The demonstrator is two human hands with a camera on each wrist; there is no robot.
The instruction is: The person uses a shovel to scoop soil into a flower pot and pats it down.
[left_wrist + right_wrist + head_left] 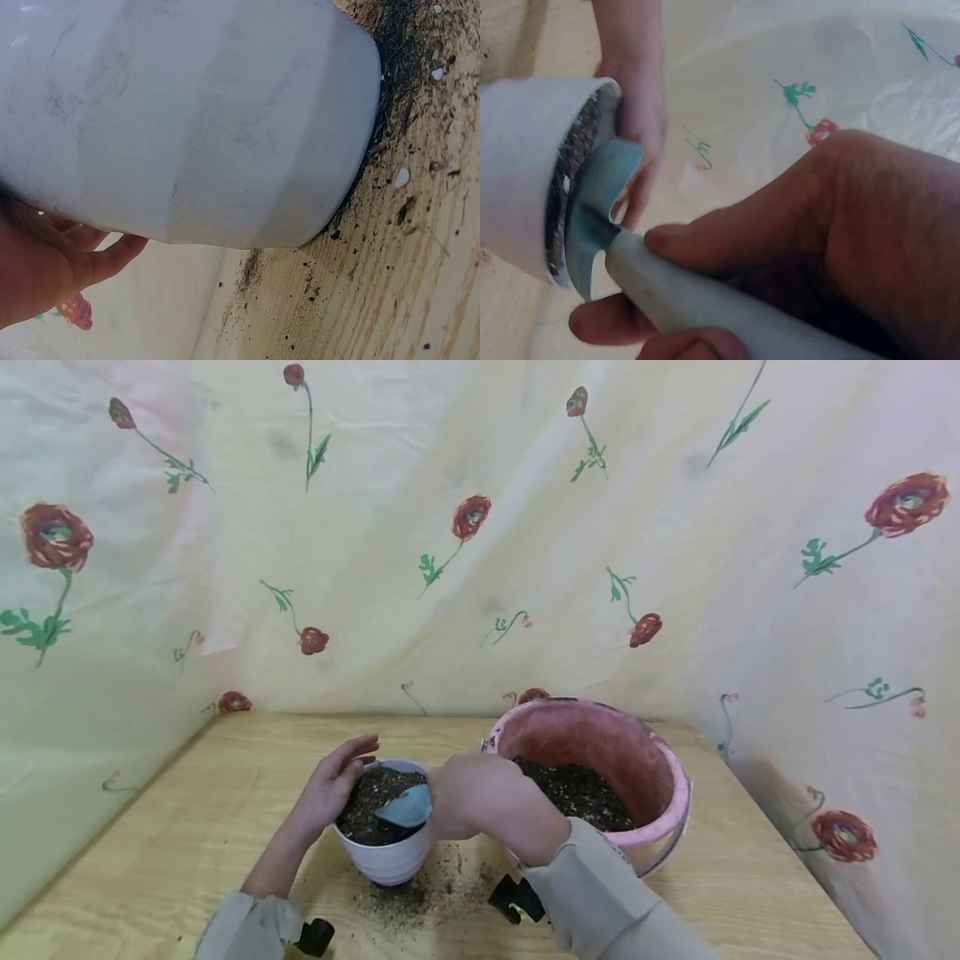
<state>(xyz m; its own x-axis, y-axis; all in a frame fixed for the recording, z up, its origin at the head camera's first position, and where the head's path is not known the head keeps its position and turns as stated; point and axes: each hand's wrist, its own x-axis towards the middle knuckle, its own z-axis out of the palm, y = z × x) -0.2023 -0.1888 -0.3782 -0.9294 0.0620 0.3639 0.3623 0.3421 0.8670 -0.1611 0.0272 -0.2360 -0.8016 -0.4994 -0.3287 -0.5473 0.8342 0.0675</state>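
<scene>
A white ribbed flower pot (388, 860) stands upright on the wooden table, filled close to its rim with dark potting soil (372, 793). Against the pot's left side rests my left hand (334, 781), its fingers fairly straight along the rim. My right hand (491, 800) grips a hand trowel by its pale handle (697, 296), thumb on top and fingers curled beneath. The trowel's blue blade (407, 807) lies over the soil at the pot's right, its back turned upward. In the left wrist view the pot's wall (187, 127) fills most of the picture.
A pink bucket (678, 806) with soil (577, 793) inside stands right of the pot, its wire handle hanging down. Spilled soil (405, 902) and white specks surround the pot's base. Flower-patterned cloth (390, 543) hangs behind the table (247, 777) and along its sides.
</scene>
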